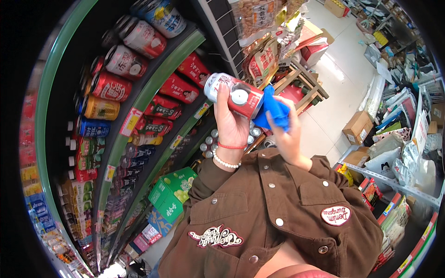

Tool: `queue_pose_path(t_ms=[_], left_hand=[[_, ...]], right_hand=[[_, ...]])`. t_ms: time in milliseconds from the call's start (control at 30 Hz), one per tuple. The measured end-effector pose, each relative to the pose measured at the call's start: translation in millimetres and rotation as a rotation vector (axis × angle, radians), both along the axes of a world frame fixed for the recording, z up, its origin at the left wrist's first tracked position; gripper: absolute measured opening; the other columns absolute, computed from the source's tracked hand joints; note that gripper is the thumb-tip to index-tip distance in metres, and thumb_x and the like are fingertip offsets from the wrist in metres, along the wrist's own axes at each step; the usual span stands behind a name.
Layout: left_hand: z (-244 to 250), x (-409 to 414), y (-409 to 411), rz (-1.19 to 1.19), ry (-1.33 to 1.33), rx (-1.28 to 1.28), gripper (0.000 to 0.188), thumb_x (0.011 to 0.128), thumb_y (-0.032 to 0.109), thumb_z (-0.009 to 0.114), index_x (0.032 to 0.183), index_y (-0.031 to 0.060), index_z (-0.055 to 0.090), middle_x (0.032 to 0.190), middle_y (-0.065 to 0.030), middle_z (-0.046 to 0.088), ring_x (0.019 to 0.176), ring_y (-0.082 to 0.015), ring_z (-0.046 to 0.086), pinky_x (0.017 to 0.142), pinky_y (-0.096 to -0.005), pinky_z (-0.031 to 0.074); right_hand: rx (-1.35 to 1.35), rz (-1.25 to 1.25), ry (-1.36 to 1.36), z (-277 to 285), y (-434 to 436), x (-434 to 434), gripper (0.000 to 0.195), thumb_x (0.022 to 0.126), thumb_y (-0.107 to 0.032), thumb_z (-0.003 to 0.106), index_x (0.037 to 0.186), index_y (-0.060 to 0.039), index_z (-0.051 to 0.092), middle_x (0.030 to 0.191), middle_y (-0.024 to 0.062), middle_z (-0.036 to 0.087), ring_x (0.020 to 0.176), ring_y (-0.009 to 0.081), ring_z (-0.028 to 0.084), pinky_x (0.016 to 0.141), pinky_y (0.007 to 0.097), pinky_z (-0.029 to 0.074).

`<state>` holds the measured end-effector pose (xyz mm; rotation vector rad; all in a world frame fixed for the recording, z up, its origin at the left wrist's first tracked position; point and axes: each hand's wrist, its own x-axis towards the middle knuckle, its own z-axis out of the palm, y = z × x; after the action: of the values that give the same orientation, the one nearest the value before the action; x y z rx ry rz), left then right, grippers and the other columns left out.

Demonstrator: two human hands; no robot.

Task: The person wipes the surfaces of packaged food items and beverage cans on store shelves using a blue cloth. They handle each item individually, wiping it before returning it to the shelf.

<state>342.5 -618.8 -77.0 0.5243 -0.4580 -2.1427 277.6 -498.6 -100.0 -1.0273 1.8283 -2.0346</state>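
My left hand (pixel 232 120), with a red cord and a pearl bracelet at the wrist, grips a white and red drink can (pixel 240 95). The can lies tilted nearly sideways in front of my chest, its thumb-side face showing a dark fruit picture. A bunched blue cloth (pixel 274 110) is held in my right hand (pixel 290 133) and touches the can's right-hand end. On the shelf to the left stand matching pear drink cans (pixel 127 62), beside a red can (pixel 111 87) and a yellow pineapple can (pixel 100 107).
Green-edged shelves (pixel 153 87) of drinks curve along the left. Bagged snacks (pixel 255 21) hang from a wire rack ahead, above a wooden crate (pixel 302 87). A green carton (pixel 172 194) sits low at left. Parcels (pixel 386 153) and a cardboard box (pixel 358 128) crowd the right.
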Motion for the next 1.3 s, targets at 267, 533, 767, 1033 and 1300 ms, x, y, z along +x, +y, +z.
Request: queue_pose_path(t_ms=[267,533,767,1033,1300], left_hand=[[-1.7,-1.0,7.3,0.016,-0.041,-0.007,0.043,0.09,0.033,0.066,0.115,0.0015,0.054,0.109,-0.0121,0.063,0.103,-0.0232,0.06,0.092,-0.0384,0.05],[3.1,6.8,-4.4,-0.117,0.089,0.136,0.044,0.09,0.033,0.065,0.116,-0.0012,0.054,0.111,-0.0138,0.063,0.105,-0.0246,0.06,0.095,-0.0395,0.049],[-9.6,-5.7,12.2,-0.17,-0.032,0.062,0.031,0.092,0.029,0.062,0.111,0.0053,0.054,0.097,-0.0057,0.063,0.087,-0.0149,0.063,0.077,-0.03,0.052],[0.2,-14.4,25.1,0.007,-0.167,-0.359,0.044,0.094,0.026,0.06,0.129,0.0046,0.045,0.125,-0.0096,0.055,0.113,-0.02,0.056,0.098,-0.0369,0.046],[-19.0,-3.3,8.3,0.066,-0.375,-1.123,0.088,0.07,0.015,0.085,0.136,0.0021,0.029,0.128,-0.0137,0.044,0.116,-0.0219,0.051,0.1,-0.0356,0.042]], right_hand=[[0.048,-0.026,0.376,-6.1,1.5,-11.5,0.044,0.065,0.01,0.064,0.106,-0.0043,0.062,0.102,0.0135,0.056,0.094,0.0325,0.058,0.082,0.0348,0.048],[0.091,-0.028,0.4,7.7,16.6,-41.5,0.045,0.067,0.008,0.068,0.109,-0.0051,0.063,0.103,0.0133,0.058,0.096,0.0295,0.059,0.081,0.0351,0.049],[-0.033,-0.007,0.674,17.3,1.9,-16.4,0.031,0.075,-0.014,0.068,0.106,-0.0136,0.067,0.13,0.0092,0.055,0.122,0.0317,0.048,0.103,0.0422,0.037],[-0.2,0.352,-1.053,10.8,-2.5,-15.4,0.034,0.101,-0.03,0.047,0.13,-0.013,0.052,0.129,0.006,0.056,0.118,0.0189,0.052,0.1,0.0359,0.041],[-0.03,0.476,-1.384,-12.5,23.7,-25.9,0.025,0.098,-0.027,0.054,0.118,-0.0116,0.058,0.112,0.0019,0.066,0.096,0.0155,0.064,0.084,0.035,0.051]])
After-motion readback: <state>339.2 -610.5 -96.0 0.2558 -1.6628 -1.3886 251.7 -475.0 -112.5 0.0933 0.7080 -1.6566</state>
